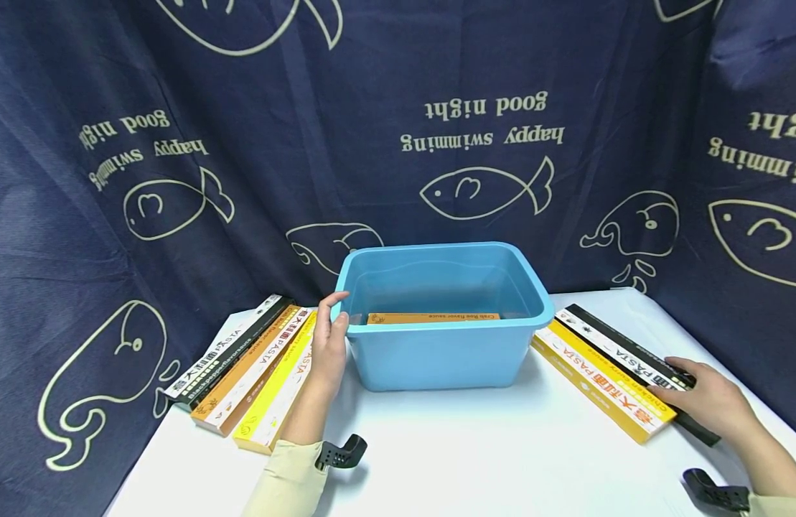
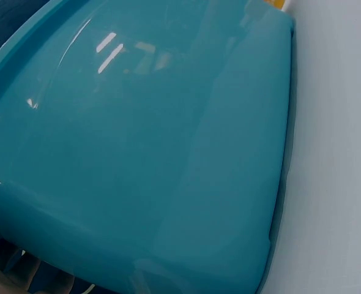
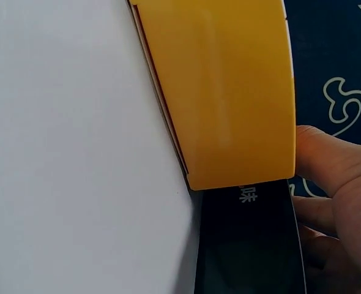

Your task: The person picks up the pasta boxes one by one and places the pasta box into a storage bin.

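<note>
A blue plastic bin (image 1: 443,359) stands mid-table, with an orange box (image 1: 430,318) labelled Crab Roe flavor sauce lying inside. My left hand (image 1: 329,352) grips the bin's rim at its near left corner; in the left wrist view the bin's wall fills most of the picture and only a few fingers (image 2: 22,269) show. On the right, my right hand (image 1: 717,402) holds the near end of a black-and-white pasta box (image 1: 620,345), thumb on one side and fingers along the other. Beside that lies a yellow-orange pasta box (image 3: 229,92), its end overlapping the black one (image 3: 248,245) in the right wrist view.
Left of the bin lie several pasta boxes side by side: a black one (image 1: 226,352), an orange one (image 1: 252,377) and a yellow one (image 1: 278,395). White cloth (image 1: 449,452) covers the table. A dark blue curtain (image 1: 372,143) with fish drawings hangs behind and at both sides.
</note>
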### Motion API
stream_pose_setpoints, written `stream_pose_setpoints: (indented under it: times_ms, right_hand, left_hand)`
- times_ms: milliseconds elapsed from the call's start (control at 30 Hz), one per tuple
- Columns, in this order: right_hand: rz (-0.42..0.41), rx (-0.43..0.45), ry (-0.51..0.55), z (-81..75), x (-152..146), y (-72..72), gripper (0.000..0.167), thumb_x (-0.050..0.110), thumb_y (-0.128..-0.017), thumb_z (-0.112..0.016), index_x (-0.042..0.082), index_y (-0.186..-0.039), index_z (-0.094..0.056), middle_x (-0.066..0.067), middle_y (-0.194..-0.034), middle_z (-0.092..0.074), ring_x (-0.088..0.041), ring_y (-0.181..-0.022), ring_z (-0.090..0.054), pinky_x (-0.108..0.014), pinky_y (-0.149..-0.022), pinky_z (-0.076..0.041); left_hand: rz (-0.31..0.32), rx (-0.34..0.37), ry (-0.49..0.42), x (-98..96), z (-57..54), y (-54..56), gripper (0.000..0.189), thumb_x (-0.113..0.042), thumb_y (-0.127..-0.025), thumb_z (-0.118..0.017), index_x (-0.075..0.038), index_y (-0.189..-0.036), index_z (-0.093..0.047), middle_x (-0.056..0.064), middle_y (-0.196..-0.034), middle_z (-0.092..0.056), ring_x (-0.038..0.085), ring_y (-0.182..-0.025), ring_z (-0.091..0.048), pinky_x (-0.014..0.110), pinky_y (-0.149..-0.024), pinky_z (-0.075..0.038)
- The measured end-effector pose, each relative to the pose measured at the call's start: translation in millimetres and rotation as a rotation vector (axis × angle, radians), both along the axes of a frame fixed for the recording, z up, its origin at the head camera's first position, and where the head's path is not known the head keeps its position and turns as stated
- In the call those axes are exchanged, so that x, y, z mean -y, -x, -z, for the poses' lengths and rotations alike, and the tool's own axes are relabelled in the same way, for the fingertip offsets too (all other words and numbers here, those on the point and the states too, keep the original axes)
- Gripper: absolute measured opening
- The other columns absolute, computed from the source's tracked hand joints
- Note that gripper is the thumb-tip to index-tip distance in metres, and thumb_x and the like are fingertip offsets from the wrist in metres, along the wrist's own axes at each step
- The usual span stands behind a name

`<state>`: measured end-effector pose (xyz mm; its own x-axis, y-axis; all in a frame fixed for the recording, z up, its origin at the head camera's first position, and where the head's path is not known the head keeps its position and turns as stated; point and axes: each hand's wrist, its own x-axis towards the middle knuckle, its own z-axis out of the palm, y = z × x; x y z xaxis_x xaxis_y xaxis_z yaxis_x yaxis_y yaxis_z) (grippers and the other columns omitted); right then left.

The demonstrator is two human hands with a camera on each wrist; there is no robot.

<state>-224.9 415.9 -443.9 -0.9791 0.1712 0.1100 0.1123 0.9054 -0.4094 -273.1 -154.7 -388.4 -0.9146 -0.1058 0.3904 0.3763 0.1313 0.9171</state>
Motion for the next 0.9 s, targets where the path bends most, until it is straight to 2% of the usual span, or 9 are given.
stream_pose_setpoints:
  times_ms: [333, 567, 733, 900]
  right_hand:
    - [0.001, -0.022, -0.021, -2.9, -2.3, -0.9, 0.084, 0.046, -0.08, -0.078, -0.014, -0.131, -0.048, -0.044, -0.122, -0.05, -0.055, -0.103, -0.052, -0.062, -0.082, -0.045]
    - [0.061, -0.04, -0.062, -8.6, -3.9, -2.0, 0.084, 0.046, -0.077, -0.079, -0.012, -0.129, -0.048, -0.045, -0.123, -0.048, -0.058, -0.103, -0.051, -0.065, -0.082, -0.045]
    - [0.066, -0.06, -0.07, -12.8, -4.5, -1.8, 0.082, 0.044, -0.078, -0.079, -0.011, -0.129, -0.048, -0.045, -0.124, -0.046, -0.059, -0.104, -0.049, -0.067, -0.084, -0.043]
    - [0.071, -0.053, -0.058, -19.7, -4.4, -1.7, 0.084, 0.045, -0.078, -0.079, -0.012, -0.131, -0.046, -0.044, -0.121, -0.047, -0.057, -0.101, -0.049, -0.064, -0.08, -0.042]
  left_hand:
    - [-0.014, 0.015, 0.01, -1.8, -1.5, -0.8, 0.044, -0.03, -0.099, -0.039, -0.027, -0.142, -0.043, 0.001, -0.16, -0.033, 0.029, -0.146, -0.034, 0.06, -0.117, -0.027]
    - [-0.011, 0.015, 0.009, -1.6, -1.0, -0.3, 0.043, -0.031, -0.099, -0.039, -0.027, -0.142, -0.043, 0.001, -0.16, -0.033, 0.03, -0.145, -0.035, 0.06, -0.117, -0.028]
    - [-0.015, 0.02, 0.016, -0.9, 0.2, 0.1, 0.043, -0.031, -0.099, -0.039, -0.029, -0.142, -0.043, 0.0, -0.16, -0.033, 0.029, -0.145, -0.035, 0.06, -0.117, -0.027]
    - [-0.012, 0.012, 0.013, -0.3, 1.1, 0.5, 0.043, -0.031, -0.1, -0.039, -0.028, -0.142, -0.044, 0.001, -0.16, -0.033, 0.028, -0.145, -0.035, 0.06, -0.117, -0.027]
